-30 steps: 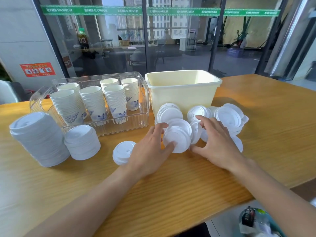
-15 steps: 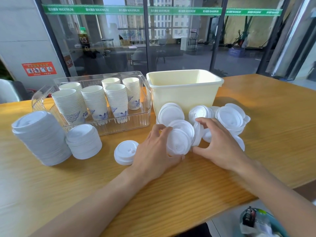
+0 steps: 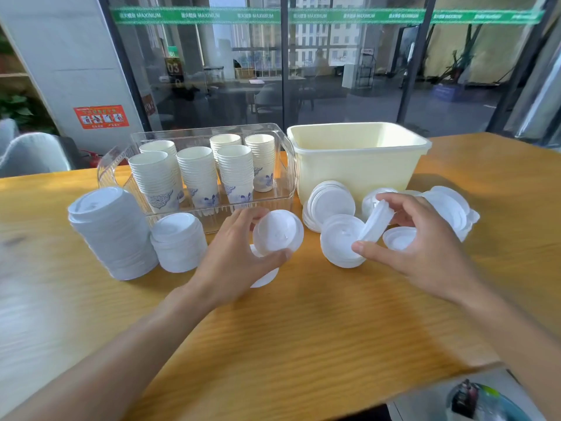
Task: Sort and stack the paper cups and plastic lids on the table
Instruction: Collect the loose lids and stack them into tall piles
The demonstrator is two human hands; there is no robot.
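A single white lid [image 3: 277, 232] is pinched by the left hand [image 3: 235, 262] between thumb and curled fingers and is held raised above the desk [image 3: 303, 323], its flat face turned toward the camera; under this hand a small stack of lids [image 3: 263, 278] is partly hidden and only its near edge can be seen. A second lid [image 3: 375, 220] is gripped on edge by the right hand [image 3: 422, 247], with the fingers curled over its upper rim and the thumb stretched out below, so that it stands tilted. This tilted lid leans over a low pile of lids [image 3: 341, 241] lying flat between the two hands, and an upturned lid [image 3: 399, 238] is seen just behind the right hand. Further loose lids [image 3: 331, 205] are scattered toward the far right of the desk, touching the front wall of a cream plastic tub [image 3: 358, 159]. To the left of the left hand a short stack of lids [image 3: 179, 241] is placed, and beside it, nearer the left edge, a taller leaning stack of lids [image 3: 112, 232]. Behind these, near the far edge, a clear plastic bin [image 3: 285, 165] is filled with nested columns of paper cups [image 3: 197, 174], several printed with blue patterns.
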